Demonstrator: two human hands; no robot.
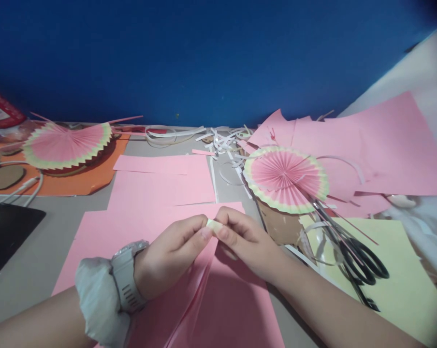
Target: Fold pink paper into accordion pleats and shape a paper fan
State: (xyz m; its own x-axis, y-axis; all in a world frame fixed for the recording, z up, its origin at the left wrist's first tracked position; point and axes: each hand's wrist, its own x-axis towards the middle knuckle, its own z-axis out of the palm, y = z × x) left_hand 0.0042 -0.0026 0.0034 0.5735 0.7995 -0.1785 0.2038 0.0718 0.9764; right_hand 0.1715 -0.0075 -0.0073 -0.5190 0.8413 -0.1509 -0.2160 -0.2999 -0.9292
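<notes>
My left hand (171,253) and my right hand (245,241) meet over a pink paper sheet (138,227). Together they pinch a small pale yellow-white folded piece of paper (214,225) between thumbs and fingertips. A pleated pink strip runs down from under the hands toward me (200,299). A white watch (126,275) and a grey scrunchie sit on my left wrist.
A round pink pleated fan with a yellow-green rim (285,179) lies right of the hands, black scissors (359,261) on yellow paper (403,285) beside it. Another half fan (68,145) rests on orange paper at far left. Paper strips (222,140), pink sheets (367,145), a dark phone (4,232).
</notes>
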